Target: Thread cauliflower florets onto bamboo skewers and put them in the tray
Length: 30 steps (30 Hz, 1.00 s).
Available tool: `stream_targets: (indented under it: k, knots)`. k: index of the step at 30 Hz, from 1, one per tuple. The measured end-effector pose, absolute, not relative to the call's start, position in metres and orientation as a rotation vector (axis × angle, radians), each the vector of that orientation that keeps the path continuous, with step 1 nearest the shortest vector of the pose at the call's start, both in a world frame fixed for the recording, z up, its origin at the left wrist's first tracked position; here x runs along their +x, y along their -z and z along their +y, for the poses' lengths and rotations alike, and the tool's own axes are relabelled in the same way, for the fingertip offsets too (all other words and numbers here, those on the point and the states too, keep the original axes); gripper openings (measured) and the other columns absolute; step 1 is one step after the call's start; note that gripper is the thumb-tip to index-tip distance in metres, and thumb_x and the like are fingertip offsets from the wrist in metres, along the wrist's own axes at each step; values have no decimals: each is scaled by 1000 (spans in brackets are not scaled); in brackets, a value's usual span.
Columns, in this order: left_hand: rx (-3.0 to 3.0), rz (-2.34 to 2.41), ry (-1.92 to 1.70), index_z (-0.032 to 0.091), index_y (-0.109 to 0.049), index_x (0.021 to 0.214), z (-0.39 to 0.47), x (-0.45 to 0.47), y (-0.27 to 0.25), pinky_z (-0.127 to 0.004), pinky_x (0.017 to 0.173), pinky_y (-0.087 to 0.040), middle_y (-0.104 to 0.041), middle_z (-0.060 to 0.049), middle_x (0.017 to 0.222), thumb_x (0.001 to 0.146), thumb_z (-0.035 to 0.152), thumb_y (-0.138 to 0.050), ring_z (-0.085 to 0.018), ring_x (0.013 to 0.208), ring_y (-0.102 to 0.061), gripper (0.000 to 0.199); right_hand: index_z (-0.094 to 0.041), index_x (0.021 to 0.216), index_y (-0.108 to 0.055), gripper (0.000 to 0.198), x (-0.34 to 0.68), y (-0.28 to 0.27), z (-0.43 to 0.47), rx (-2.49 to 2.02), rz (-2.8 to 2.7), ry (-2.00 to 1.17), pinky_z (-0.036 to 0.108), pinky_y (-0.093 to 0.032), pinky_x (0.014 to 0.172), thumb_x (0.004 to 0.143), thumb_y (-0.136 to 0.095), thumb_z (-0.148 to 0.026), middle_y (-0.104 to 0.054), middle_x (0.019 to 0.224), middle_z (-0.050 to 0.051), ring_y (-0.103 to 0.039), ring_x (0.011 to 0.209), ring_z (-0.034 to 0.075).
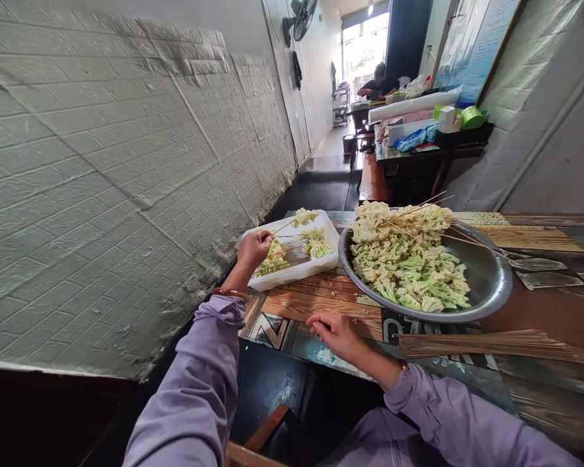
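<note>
My left hand (255,249) is over the near-left side of a white plastic tray (292,277). Pinched in its fingers is the bare end of a cauliflower skewer, whose florets (304,217) are at the tray's far edge. More skewered cauliflower (317,244) lies inside the tray, partly hidden by this hand. My right hand (335,334) hovers by the table's front edge, its fingers curled together with nothing visible in them. To its upper right stands a wide metal basin (486,288), heaped with loose cauliflower florets (413,272) and some skewered ones on top.
A bundle of thin bamboo skewers (491,346) lies on the patterned wooden table (316,298) in front of the basin. A padded wall (141,175) runs close along the left. Farther back, a person (377,85) sits near a cluttered second table (418,152).
</note>
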State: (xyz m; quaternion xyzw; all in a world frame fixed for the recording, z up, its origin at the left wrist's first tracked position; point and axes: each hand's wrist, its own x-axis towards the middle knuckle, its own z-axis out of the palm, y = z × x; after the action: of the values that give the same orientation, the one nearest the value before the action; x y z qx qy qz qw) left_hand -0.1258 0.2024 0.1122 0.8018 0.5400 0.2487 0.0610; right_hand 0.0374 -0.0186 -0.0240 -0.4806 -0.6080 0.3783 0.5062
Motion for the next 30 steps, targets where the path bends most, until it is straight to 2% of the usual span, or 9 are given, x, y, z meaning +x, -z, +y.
stream_targets:
  k: [5, 9, 18, 30]
  knots:
    - [2610, 1677, -604, 18, -73, 94, 221, -118, -110, -28, 65, -36, -70, -7, 88, 85, 31, -47, -19, 76, -59, 30, -20, 89, -72, 24, 39, 23, -18, -1186, -1519, -919, 22, -44, 54, 89, -48, -19, -72, 74, 2, -59, 54, 11]
    - [2748, 1706, -505, 21, -72, 97, 236, -114, -108, -29, 71, -40, -70, -8, 104, 88, 31, -46, -21, 88, -62, 30, -19, 90, -72, 24, 39, 24, -16, -1194, -1528, -930, 22, -45, 56, 90, -48, -19, -73, 76, 2, -61, 57, 12]
    - [2967, 1589, -475, 20, -71, 88, 263, -106, -125, -31, 71, -39, -70, -8, 95, 89, 26, -44, -22, 88, -61, 27, -20, 92, -71, 21, 38, 26, -18, -1186, -1503, -979, 22, -45, 57, 91, -50, -19, -72, 76, 2, -63, 60, 12]
    - [2904, 1739, -170, 23, -73, 99, 279, -106, -93, -34, 77, -42, -70, -9, 104, 88, 30, -46, -24, 93, -62, 31, -19, 90, -72, 22, 39, 17, -20, -1228, -1532, -986, 23, -44, 60, 90, -49, -18, -73, 76, 2, -63, 64, 13]
